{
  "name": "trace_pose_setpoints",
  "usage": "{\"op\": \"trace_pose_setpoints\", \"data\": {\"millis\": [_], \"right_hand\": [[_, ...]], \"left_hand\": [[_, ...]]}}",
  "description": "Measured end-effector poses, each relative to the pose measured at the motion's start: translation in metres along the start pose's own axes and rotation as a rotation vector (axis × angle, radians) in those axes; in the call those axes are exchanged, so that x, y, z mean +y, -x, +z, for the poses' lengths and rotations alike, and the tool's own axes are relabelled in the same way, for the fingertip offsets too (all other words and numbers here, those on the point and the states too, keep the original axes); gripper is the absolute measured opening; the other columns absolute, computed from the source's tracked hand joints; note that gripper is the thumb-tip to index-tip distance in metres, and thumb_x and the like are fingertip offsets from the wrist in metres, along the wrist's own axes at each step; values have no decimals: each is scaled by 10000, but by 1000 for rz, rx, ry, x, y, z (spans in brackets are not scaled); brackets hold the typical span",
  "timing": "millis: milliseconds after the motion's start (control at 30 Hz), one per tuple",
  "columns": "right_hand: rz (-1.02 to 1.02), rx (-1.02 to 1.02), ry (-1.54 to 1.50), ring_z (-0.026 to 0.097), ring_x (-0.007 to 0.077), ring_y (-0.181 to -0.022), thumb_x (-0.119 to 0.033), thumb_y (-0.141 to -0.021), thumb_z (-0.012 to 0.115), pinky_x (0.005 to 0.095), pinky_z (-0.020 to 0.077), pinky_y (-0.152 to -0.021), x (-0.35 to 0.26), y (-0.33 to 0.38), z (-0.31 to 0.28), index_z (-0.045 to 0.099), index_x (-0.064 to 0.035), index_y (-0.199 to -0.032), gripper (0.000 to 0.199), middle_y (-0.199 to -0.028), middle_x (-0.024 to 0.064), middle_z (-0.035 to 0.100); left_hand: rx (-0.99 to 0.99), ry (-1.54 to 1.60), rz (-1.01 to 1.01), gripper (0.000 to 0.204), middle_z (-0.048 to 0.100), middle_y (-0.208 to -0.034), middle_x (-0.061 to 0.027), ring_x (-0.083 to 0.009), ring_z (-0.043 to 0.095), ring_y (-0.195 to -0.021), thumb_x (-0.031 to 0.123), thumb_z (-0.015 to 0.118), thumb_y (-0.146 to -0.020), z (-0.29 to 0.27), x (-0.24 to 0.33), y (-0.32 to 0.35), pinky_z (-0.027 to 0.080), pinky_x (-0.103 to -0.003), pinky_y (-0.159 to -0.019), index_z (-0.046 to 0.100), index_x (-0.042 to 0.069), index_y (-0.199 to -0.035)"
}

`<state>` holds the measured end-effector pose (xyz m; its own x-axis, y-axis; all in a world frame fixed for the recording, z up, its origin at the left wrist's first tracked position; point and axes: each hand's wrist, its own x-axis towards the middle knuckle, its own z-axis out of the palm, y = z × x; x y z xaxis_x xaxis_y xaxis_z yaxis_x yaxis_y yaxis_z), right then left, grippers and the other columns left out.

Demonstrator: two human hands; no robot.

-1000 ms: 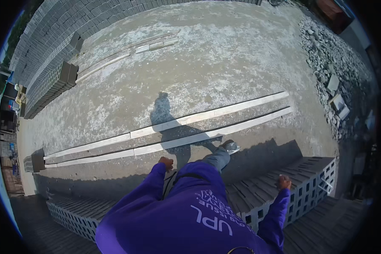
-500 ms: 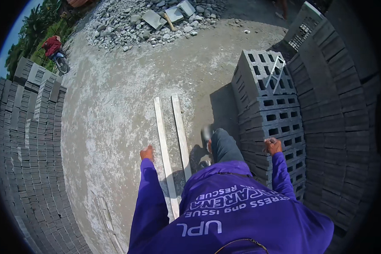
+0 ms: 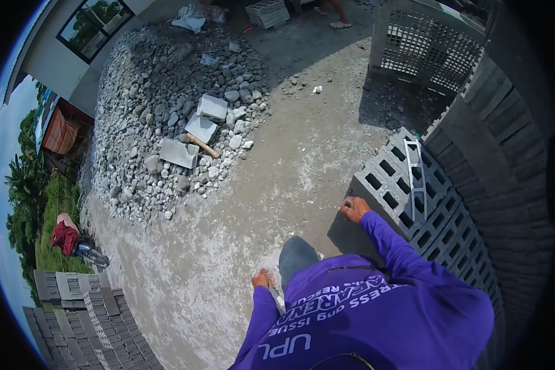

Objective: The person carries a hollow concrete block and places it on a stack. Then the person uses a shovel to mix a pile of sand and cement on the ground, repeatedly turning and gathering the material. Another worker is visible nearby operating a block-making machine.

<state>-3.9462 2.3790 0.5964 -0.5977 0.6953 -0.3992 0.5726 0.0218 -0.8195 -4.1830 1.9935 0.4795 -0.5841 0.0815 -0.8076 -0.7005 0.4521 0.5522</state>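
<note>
I look down at my purple long-sleeved shirt. My right hand [image 3: 353, 208] rests on the near corner of a stack of grey hollow concrete blocks [image 3: 407, 197], dusty fingers spread along the edge, holding nothing. My left hand [image 3: 262, 279] hangs out to the side over the pale dusty ground [image 3: 228, 246], fingers curled in, with nothing seen in it. One knee in dark trousers [image 3: 297, 259] shows between the hands.
A white metal frame [image 3: 415, 179] lies on the block stack. Ahead is a gravel pile [image 3: 160, 98] with flat concrete slabs [image 3: 179, 153] and a wooden-handled tool [image 3: 202, 146]. More blocks [image 3: 86, 320] stand lower left; a white lattice stack [image 3: 425, 43] and another person's feet [image 3: 339, 23] are farther off.
The view has swung round: the long white planks on the ground are gone from sight and the gravel pile is ahead. My right hand slid from the stack's top to its corner.
</note>
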Motion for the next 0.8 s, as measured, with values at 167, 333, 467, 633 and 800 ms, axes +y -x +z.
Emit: {"op": "trace_pose_setpoints", "data": {"millis": [167,333,467,633,800], "right_hand": [[-212,36,164,652,236,-624,-278,-788,598,355,520,-647,-60,-214,-8,650,3,-929,319,-707,121,671],[340,103,-19,658,222,-591,-224,-805,600,347,506,-520,6,-358,-31,631,-9,-881,230,-721,140,677],[719,118,-171,673,294,-612,-150,-769,653,375,536,-500,-3,-350,-85,605,81,-961,304,-767,204,676],[977,421,-542,671,332,-630,-97,-779,644,426,548,-495,75,-356,-121,600,80,-942,244,-819,228,667],[1217,467,-695,675,373,-670,-125,-813,617,462,539,-504,109,-437,-161,610,58,-987,253,-870,232,671]], "left_hand": [[242,-194,-233,287,643,-778,-166,-263,627,-630,235,602,-817,27,89,-53,499,-360,-531,636,-38,-900],[241,-101,-186,208,547,-598,-152,-258,516,-456,163,521,-779,86,247,-172,410,-374,-401,547,-36,-727],[187,-243,-30,218,532,-518,-156,-235,516,-390,131,483,-767,183,398,-265,369,-356,-339,517,-44,-642],[-177,-438,308,253,598,-595,-82,-185,568,-437,263,542,-833,403,657,-354,467,-332,-387,598,22,-777],[-309,-544,429,258,605,-630,-78,-164,548,-456,290,541,-854,603,804,-400,436,-308,-396,596,38,-855]]}}
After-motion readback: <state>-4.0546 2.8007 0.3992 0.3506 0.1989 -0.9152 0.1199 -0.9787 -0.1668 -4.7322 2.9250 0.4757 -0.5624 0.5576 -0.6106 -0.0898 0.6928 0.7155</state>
